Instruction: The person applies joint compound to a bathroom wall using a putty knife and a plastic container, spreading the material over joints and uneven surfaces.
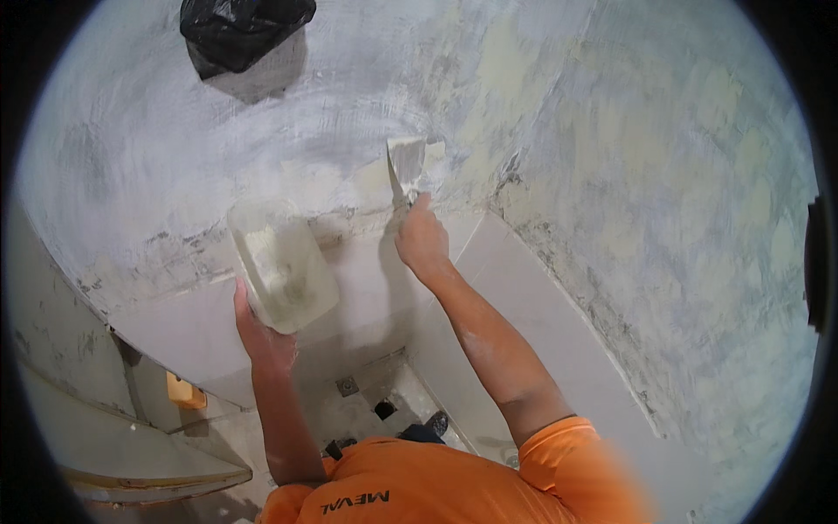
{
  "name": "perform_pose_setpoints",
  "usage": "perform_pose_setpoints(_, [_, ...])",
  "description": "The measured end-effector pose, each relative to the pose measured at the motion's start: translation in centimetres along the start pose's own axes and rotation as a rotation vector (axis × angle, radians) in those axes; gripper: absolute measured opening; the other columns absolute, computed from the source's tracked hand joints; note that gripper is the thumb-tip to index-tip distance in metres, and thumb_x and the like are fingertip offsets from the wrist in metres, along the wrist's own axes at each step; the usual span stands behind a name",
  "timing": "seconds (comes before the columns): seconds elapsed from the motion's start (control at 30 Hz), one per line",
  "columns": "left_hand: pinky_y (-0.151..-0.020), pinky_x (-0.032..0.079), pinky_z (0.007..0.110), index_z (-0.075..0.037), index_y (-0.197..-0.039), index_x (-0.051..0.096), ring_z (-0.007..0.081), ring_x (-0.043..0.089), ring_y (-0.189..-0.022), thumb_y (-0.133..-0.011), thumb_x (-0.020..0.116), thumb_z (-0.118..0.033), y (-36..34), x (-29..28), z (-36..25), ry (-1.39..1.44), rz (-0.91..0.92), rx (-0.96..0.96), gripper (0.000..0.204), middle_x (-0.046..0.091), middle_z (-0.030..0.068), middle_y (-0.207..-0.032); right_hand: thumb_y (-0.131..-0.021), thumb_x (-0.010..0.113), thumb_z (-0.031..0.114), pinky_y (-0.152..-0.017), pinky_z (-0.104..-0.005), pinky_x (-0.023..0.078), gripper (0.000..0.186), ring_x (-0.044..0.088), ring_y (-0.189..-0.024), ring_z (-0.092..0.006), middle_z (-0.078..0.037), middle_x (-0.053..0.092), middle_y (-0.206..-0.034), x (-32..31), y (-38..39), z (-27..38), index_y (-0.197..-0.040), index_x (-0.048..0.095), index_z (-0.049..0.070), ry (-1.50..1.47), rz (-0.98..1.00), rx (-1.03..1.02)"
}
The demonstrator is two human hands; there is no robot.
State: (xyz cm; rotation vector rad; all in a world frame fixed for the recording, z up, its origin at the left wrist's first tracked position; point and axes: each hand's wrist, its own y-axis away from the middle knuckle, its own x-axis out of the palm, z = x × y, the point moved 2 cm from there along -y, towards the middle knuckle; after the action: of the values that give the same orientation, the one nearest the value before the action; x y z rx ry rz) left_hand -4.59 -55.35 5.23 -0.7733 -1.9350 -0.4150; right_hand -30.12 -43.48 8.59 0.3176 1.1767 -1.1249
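My right hand [423, 237] grips the handle of a putty knife [407, 162]. Its wide blade lies against the plastered wall [349, 113], just above the tile edge, beside a pale fresh patch. In my left hand [262, 332] is a translucent plastic tub [297, 271], tilted so that its inside shows. Some whitish putty [262, 244] clings to the inside of the tub. The fingers of my left hand are partly hidden beneath the tub, with the thumb along its side.
Pale tiles [367, 271] cover the lower wall below the plaster. A black plastic bag [244, 31] covers something on the wall at upper left. A floor drain [347, 385] and a dark square hole [385, 409] are below. An orange-yellow object [185, 391] stands at lower left.
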Motion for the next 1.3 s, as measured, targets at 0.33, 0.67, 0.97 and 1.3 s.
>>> perform_pose_setpoints(0.33, [-0.101, 0.053, 0.04, -0.004, -0.141, 0.047, 0.021, 0.06, -0.12, -0.107, 0.045, -0.038, 0.3, -0.5, 1.0, -0.148, 0.095, -0.021, 0.049, 0.06, 0.0092, -0.129, -0.095, 0.063, 0.018, -0.041, -0.0244, 0.032, 0.016, 0.044, -0.047, -0.0099, -0.002, 0.049, -0.062, -1.0, 13.4, -3.3, -0.094, 0.057, 0.003, -1.133, 0.562, 0.229])
perform_pose_setpoints(0.67, [-0.106, 0.048, 0.041, -0.008, -0.146, 0.044, 0.0228, 0.058, -0.125, -0.104, 0.049, -0.045, 1.2, -2.7, 2.0, 0.003, 0.045, -0.186, 0.056, 0.058, 0.0076, -0.137, -0.108, 0.043, 0.046, -0.042, -0.0245, 0.031, 0.051, 0.038, -0.046, -0.0087, 0.001, 0.044, -0.059, -1.0, 17.8, -1.2, -0.11, 0.063, -0.002, -1.362, 0.759, 0.212])
perform_pose_setpoints(0.97, [-0.107, 0.046, 0.041, -0.01, -0.151, 0.038, 0.0221, 0.055, -0.128, -0.102, 0.05, -0.049, 1.6, -2.8, 1.1, -0.041, 0.034, -0.132, 0.063, 0.054, 0.0061, -0.141, -0.109, 0.042, 0.042, -0.043, -0.0234, 0.032, 0.047, 0.04, -0.047, -0.0075, 0.001, 0.046, -0.061, 1.5, 18.7, -1.3, -0.11, 0.064, -0.001, -1.337, 0.63, 0.051])
perform_pose_setpoints(1.3, [-0.109, 0.044, 0.041, -0.008, -0.151, 0.038, 0.0233, 0.054, -0.13, -0.104, 0.047, -0.05, 1.6, -2.8, 1.2, -0.066, 0.097, -0.115, 0.063, 0.053, 0.0077, -0.142, -0.111, 0.04, 0.034, -0.046, -0.0223, 0.032, 0.041, 0.041, -0.05, -0.0048, 0.003, 0.049, -0.061, 1.3, 19.3, -0.8, -0.105, 0.066, 0.002, -1.166, 0.515, 0.028])
